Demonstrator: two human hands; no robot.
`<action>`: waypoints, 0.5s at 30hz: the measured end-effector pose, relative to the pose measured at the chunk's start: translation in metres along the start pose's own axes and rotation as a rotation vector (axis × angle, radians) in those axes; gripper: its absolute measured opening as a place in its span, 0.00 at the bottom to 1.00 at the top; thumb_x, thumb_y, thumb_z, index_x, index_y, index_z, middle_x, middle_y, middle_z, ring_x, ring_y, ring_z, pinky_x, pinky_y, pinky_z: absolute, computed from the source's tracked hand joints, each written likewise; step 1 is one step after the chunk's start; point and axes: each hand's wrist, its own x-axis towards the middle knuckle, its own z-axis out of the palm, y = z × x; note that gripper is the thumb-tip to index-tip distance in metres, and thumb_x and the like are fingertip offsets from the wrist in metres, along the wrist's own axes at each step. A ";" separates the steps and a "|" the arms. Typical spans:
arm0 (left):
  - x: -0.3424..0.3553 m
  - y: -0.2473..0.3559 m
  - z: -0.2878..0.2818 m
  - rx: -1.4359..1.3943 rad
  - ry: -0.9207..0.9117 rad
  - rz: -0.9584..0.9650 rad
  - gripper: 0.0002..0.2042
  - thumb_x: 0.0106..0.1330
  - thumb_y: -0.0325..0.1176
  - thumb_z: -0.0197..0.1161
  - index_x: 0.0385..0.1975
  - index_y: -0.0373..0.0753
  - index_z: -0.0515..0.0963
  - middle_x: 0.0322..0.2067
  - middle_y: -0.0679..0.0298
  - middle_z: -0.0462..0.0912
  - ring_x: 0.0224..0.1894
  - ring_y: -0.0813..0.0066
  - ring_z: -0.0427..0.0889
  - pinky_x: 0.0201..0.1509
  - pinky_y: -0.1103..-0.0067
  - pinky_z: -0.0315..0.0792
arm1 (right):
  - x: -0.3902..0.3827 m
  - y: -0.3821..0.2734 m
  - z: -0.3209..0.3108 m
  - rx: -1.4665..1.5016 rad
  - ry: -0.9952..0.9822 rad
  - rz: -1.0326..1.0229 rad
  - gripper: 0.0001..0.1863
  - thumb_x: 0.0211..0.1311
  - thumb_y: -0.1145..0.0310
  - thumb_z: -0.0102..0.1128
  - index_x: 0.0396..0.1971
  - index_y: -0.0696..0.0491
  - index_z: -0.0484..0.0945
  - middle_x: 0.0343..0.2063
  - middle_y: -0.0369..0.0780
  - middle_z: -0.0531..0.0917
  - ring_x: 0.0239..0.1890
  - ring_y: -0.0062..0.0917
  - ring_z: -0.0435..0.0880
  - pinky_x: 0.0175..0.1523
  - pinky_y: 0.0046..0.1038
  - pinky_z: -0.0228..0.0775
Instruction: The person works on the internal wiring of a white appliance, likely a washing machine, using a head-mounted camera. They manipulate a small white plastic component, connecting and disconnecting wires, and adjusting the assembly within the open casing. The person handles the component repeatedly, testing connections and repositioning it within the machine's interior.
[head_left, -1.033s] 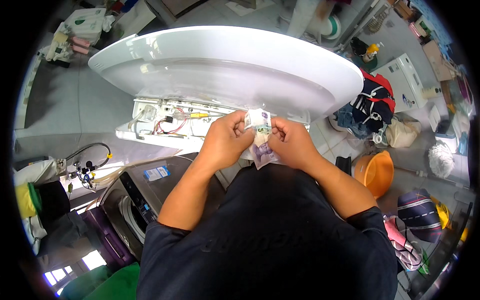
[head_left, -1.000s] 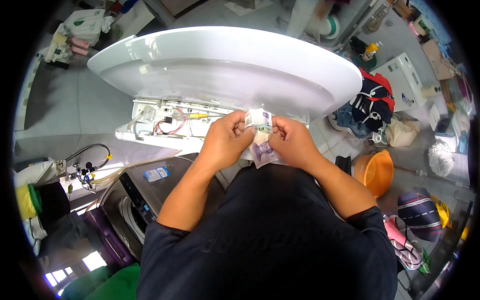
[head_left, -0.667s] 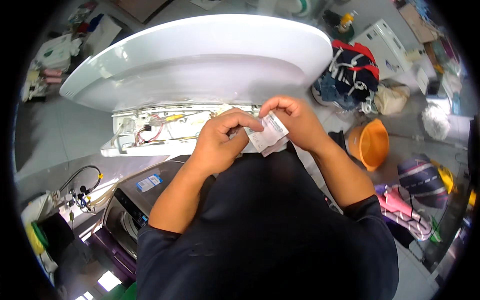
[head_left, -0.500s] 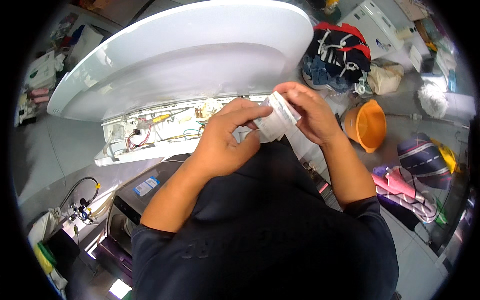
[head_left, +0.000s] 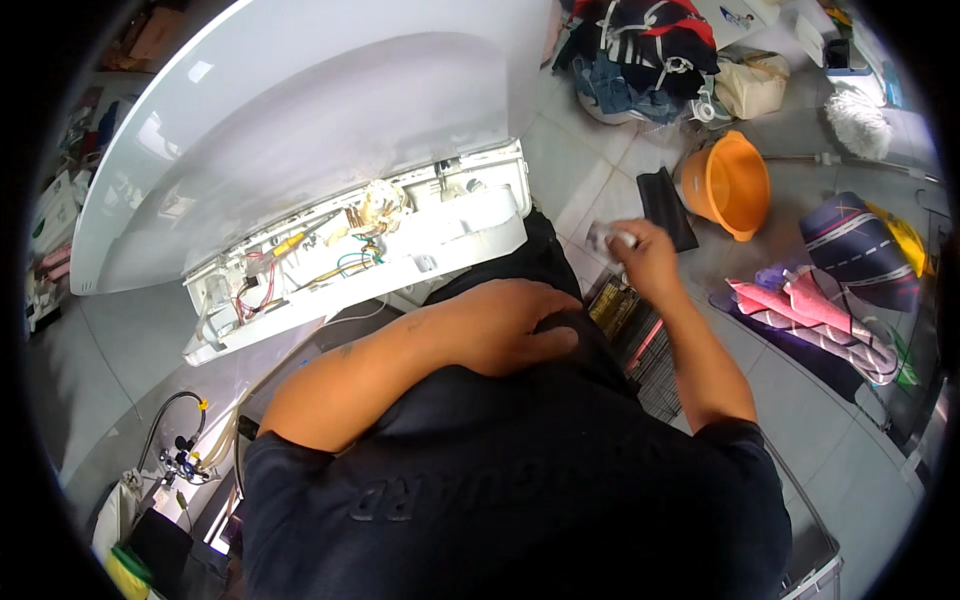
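Bucket (head_left: 741,185) right of right hand (head_left: 650,260), screwdriver (head_left: 290,243) in housing (head_left: 470,247)

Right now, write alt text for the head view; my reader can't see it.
A right hand holds a small blurred pale item over tiled floor, near a flat black item and an orange basin. The open left hand is over dark clothing. At left, a curved white panel stands over an open tray with red wires and a yellow-handled tool.

Bright light glints off my glossy white curved panel (head_left: 350,120) and nearly bleaches the long white plastic housing (head_left: 480,225). My black cloth shirt (head_left: 480,430) swallows detail; the small pale folded paper (head_left: 598,236) in my bare right hand (head_left: 648,262) blurs. Fisheye edges bend into black.
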 end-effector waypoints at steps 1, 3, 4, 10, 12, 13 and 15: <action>0.001 -0.008 0.004 0.054 0.004 0.040 0.25 0.73 0.43 0.58 0.63 0.35 0.72 0.59 0.46 0.77 0.60 0.52 0.77 0.64 0.67 0.71 | -0.011 0.009 0.013 -0.147 0.017 -0.144 0.08 0.64 0.74 0.62 0.41 0.55 0.86 0.32 0.39 0.86 0.33 0.26 0.85 0.41 0.24 0.74; 0.002 -0.012 0.010 0.046 -0.003 0.016 0.25 0.72 0.44 0.57 0.63 0.35 0.72 0.58 0.46 0.77 0.60 0.50 0.77 0.64 0.65 0.70 | -0.026 0.026 0.048 -0.315 -0.195 -0.031 0.12 0.59 0.74 0.63 0.43 0.53 0.86 0.35 0.43 0.85 0.38 0.34 0.86 0.45 0.30 0.76; 0.002 -0.012 0.011 0.044 -0.001 0.001 0.25 0.72 0.44 0.57 0.63 0.35 0.72 0.58 0.46 0.77 0.60 0.49 0.76 0.64 0.65 0.70 | -0.033 0.034 0.061 -0.283 -0.246 -0.067 0.13 0.59 0.73 0.63 0.44 0.52 0.86 0.36 0.43 0.85 0.40 0.34 0.85 0.46 0.31 0.76; -0.003 -0.011 0.014 -0.011 0.026 -0.061 0.25 0.71 0.43 0.58 0.63 0.36 0.73 0.58 0.46 0.78 0.60 0.49 0.77 0.66 0.65 0.69 | -0.018 0.038 0.091 -0.319 -0.485 -0.369 0.12 0.57 0.64 0.62 0.41 0.46 0.87 0.36 0.45 0.85 0.42 0.43 0.84 0.47 0.40 0.77; -0.006 -0.018 0.021 -0.003 0.077 -0.034 0.24 0.70 0.43 0.58 0.63 0.36 0.73 0.57 0.46 0.78 0.59 0.49 0.77 0.65 0.65 0.70 | -0.009 0.029 0.086 -0.423 -0.621 -0.452 0.12 0.56 0.64 0.62 0.40 0.46 0.87 0.35 0.44 0.86 0.41 0.43 0.85 0.46 0.41 0.78; -0.006 -0.018 0.023 0.002 0.103 -0.013 0.24 0.70 0.43 0.58 0.62 0.36 0.73 0.56 0.46 0.79 0.58 0.50 0.78 0.64 0.65 0.70 | -0.002 0.019 0.085 -0.413 -0.702 -0.405 0.12 0.56 0.63 0.62 0.40 0.47 0.86 0.35 0.45 0.86 0.41 0.42 0.85 0.46 0.40 0.78; -0.010 -0.017 0.021 -0.005 0.127 -0.024 0.24 0.70 0.42 0.59 0.62 0.36 0.73 0.56 0.46 0.79 0.58 0.51 0.78 0.64 0.65 0.71 | 0.012 -0.003 0.090 -0.395 -0.861 -0.308 0.13 0.57 0.62 0.62 0.39 0.50 0.86 0.34 0.45 0.87 0.41 0.40 0.87 0.45 0.40 0.78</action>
